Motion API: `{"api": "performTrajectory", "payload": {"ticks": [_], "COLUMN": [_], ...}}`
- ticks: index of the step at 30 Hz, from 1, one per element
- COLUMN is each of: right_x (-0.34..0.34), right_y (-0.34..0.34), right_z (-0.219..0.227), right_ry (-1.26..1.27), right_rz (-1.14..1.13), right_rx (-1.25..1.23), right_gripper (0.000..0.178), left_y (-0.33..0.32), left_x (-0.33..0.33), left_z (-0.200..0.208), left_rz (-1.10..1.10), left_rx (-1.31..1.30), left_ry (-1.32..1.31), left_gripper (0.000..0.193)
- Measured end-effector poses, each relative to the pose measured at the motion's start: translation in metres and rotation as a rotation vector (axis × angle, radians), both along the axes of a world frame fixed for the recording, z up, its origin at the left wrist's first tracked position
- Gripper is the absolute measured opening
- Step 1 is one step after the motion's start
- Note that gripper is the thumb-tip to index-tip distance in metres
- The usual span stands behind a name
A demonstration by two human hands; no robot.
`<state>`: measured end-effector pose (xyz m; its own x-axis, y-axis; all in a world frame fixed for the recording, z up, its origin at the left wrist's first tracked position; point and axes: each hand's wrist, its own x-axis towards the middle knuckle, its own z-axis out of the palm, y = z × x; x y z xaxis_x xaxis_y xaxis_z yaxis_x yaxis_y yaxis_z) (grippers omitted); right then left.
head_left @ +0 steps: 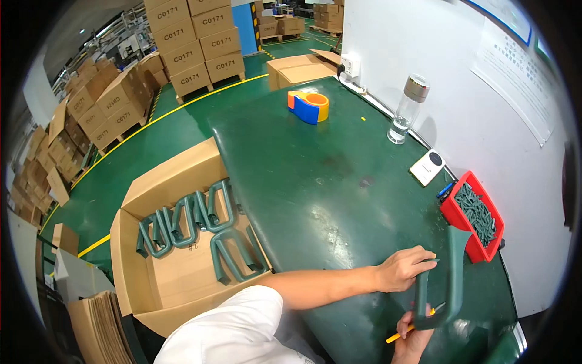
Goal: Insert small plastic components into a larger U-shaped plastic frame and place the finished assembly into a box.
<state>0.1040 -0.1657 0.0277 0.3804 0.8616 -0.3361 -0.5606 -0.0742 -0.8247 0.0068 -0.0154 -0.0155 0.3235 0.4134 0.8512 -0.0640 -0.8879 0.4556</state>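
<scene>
Two bare hands share the work before you. Nearest, your right hand has its fingers curled round a slim yellow stick-like tool with a thin, dark tip, and it meets the lower bend of a dark green, smooth, U-shaped handle. That handle stands on edge above the table's near right part, one leg toward each side. At the end of its left leg, your left hand has thumb and fingers pressed together, pinching the end; whether a small loose piece is in that pinch too, you cannot tell from here.

The step in hand looks like finishing that leg end with the tool in reach. The next move likely calls for the right hand to hold the bend steady, with the tool tip turned clear of your left fingers.

To your left, an open brown cardboard box holds several similar green handles. Beyond your hands on the right, a red plastic bin is full of small green slivers. Farther along the green tabletop stand a clear bottle and an orange-and-blue tape dispenser; stacked brown cartons rise behind.
</scene>
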Motion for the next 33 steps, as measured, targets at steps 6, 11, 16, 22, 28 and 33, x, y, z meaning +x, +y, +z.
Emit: {"api": "performTrajectory", "payload": {"ticks": [6,11,16,22,28,33], "right_x": [0.048,0.084,0.084,0.076,0.065,0.065], "right_y": [-0.006,-0.019,-0.018,-0.019,-0.014,-0.013], "right_z": [-0.021,-0.035,-0.032,-0.026,-0.034,-0.036], "right_ry": [-0.38,-0.888,-1.508,-1.655,-1.645,-1.692], "right_rz": [-0.031,-0.228,-0.144,-0.168,-0.177,-0.214], "right_rx": [0.226,0.033,0.08,0.107,0.135,0.14], "right_gripper": [0.049,0.025,0.014,0.014,0.017,0.019], "left_y": [-0.007,-0.004,-0.009,-0.009,-0.009,-0.009], "left_x": [0.012,0.008,0.01,0.011,0.004,0.004], "left_z": [-0.007,0.005,0.002,0.012,0.01,0.01], "left_rz": [-0.184,-0.339,-0.566,-0.584,-0.602,-0.599], "left_rx": [-0.353,-0.809,-1.015,-0.929,-0.892,-0.888], "left_ry": [0.036,0.273,0.171,0.261,0.286,0.289], "left_gripper": [0.033,0.02,0.021,0.029,0.032,0.032]}}
